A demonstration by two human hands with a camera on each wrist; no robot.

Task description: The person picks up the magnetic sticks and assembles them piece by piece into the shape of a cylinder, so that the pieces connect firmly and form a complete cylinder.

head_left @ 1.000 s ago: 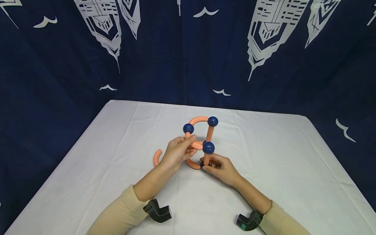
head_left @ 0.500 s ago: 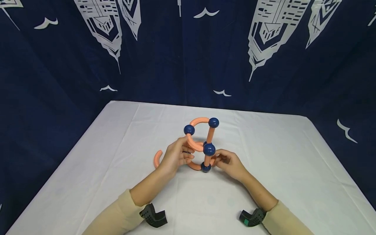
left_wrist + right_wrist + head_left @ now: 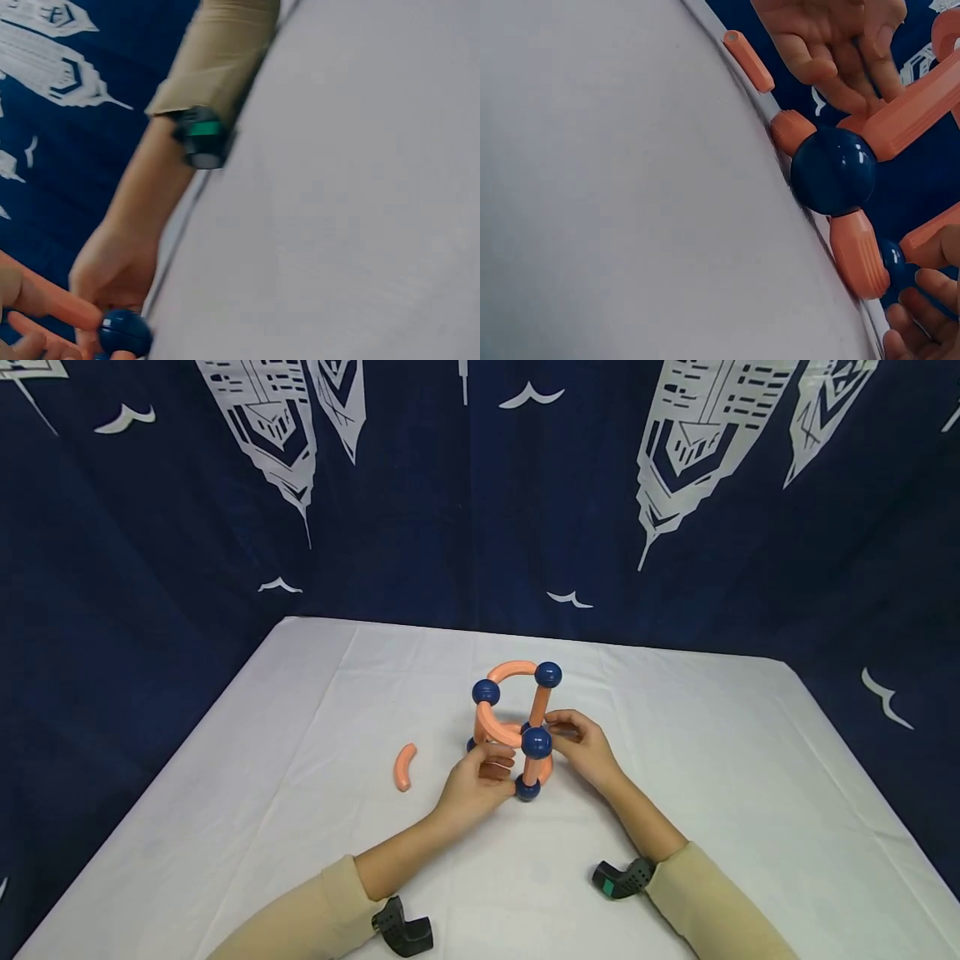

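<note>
In the head view, a ball-and-stick toy frame of orange rods and dark blue balls (image 3: 536, 743) stands upright at the table's middle. My left hand (image 3: 472, 789) is at its lower front left, fingers reaching into the frame and thumb by the bottom ball (image 3: 527, 788). The right wrist view shows those left fingers loosely bent beside an orange rod (image 3: 915, 112). On the frame's right, my right hand (image 3: 585, 747) has its fingertips against the lower end of a straight upright rod (image 3: 540, 706). Whether they pinch the rod or only touch it is unclear.
A loose curved orange rod (image 3: 404, 767) lies on the white tablecloth (image 3: 300, 827), left of the frame. A dark blue curtain (image 3: 420, 510) with white printing hangs behind the table. Both sleeves carry black wrist devices (image 3: 405, 928).
My left hand has left the upper curved rod and moved down to the base. The right hand has shifted from the bottom ball up along the frame's right side. The frame has stayed upright.
</note>
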